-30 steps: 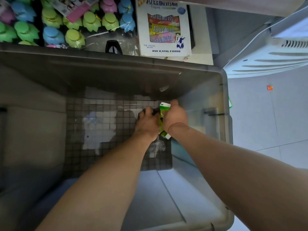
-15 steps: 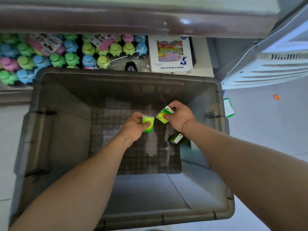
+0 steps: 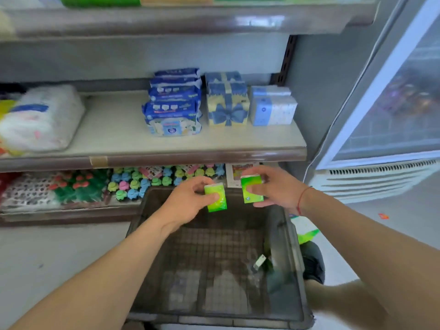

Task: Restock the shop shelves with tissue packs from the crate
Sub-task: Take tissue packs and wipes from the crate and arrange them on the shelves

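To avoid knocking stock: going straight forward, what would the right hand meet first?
Probably the white printed box behind the right hand and its green pack, though depth is unclear.

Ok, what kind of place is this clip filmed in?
Probably a small shop: a shelf stocked with wrapped blue packs, a glass-door fridge beside it, and a stock crate on the floor.

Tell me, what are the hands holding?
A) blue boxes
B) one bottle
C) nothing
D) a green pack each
D: the left hand pinches a green pack and the right hand holds a second pack, both above the crate.
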Motion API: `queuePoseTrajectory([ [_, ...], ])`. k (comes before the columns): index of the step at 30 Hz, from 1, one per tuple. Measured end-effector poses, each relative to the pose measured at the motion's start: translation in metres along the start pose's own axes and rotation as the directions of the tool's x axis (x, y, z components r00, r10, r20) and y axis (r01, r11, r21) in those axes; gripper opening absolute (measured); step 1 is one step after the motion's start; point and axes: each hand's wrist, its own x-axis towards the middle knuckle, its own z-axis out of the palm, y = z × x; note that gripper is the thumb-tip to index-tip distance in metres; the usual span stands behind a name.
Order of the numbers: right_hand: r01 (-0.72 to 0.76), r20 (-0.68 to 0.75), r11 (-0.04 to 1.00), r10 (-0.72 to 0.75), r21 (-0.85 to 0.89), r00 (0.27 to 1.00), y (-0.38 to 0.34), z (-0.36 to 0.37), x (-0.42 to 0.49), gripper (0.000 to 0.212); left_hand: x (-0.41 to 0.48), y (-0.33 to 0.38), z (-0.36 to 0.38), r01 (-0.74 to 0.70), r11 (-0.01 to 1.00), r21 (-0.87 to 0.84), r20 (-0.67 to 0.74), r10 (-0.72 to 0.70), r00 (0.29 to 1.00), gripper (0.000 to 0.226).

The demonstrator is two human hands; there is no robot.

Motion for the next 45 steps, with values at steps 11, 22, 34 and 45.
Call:
queuePoseTrajectory([
  [11, 0.576, -0.198, 0.79, -0.543, 0.208, 0.816, -0.148, -0.063, -0.086, 0.036, -0.07, 0.214, -0.055, -0.323, 0.89, 0.321, -0.111, 0.374, 0.921, 0.013],
  [22, 0.801, -0.47, 0.578, -0.67, 0.155, 0.575, -0.217, -0.137, -0.095, 0.036, -0.052, 0.42, -0.055, -0.462, 0.57, 0.679, -0.025, 0.647, 0.762, 0.025],
  [34, 0.863, -0.591, 0.466, -0.646, 0.194, 0.482, -0.244, -0.192, -0.075, 0.032, 0.074, 0.526, 0.003, -0.313, 0.283, 0.907, 0.04, 0.681, 0.731, 0.033],
  [45, 0.854, -0.617, 0.462, -0.607, 0.238, 0.5, -0.242, -0.214, -0.037, 0.034, 0.158, 0.529, 0.026, -0.062, -0.025, 0.998, 0.065, 0.573, 0.817, 0.044],
])
